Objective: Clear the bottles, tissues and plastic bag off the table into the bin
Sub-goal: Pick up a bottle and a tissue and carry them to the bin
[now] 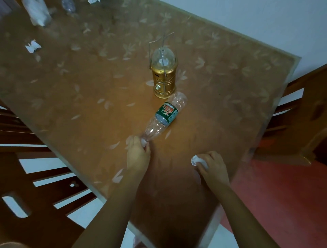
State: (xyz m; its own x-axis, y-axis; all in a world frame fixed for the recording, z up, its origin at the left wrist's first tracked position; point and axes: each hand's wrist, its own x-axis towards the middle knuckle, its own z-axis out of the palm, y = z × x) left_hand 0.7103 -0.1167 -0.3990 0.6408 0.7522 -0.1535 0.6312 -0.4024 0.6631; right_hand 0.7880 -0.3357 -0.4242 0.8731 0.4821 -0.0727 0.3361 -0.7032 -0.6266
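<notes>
A clear plastic bottle [163, 116] with a green label lies on its side near the middle of the brown table [92, 92]. My left hand [138, 153] is closed around its white-capped neck. My right hand [212, 167] rests on the table to the right, closed on a crumpled white tissue [195, 160]. Another crumpled tissue [33, 46] lies at the far left. At the top left lies a white plastic bag [38, 13], with a second clear bottle [69, 5] behind it. One more tissue [93, 1] shows at the top edge.
A gold lantern [164, 77] with a clear dome and wire handle stands just behind the lying bottle. Dark wooden chairs [35, 203] flank the table on the left and a chair [300, 120] on the right. A white wall runs behind the table. No bin shows.
</notes>
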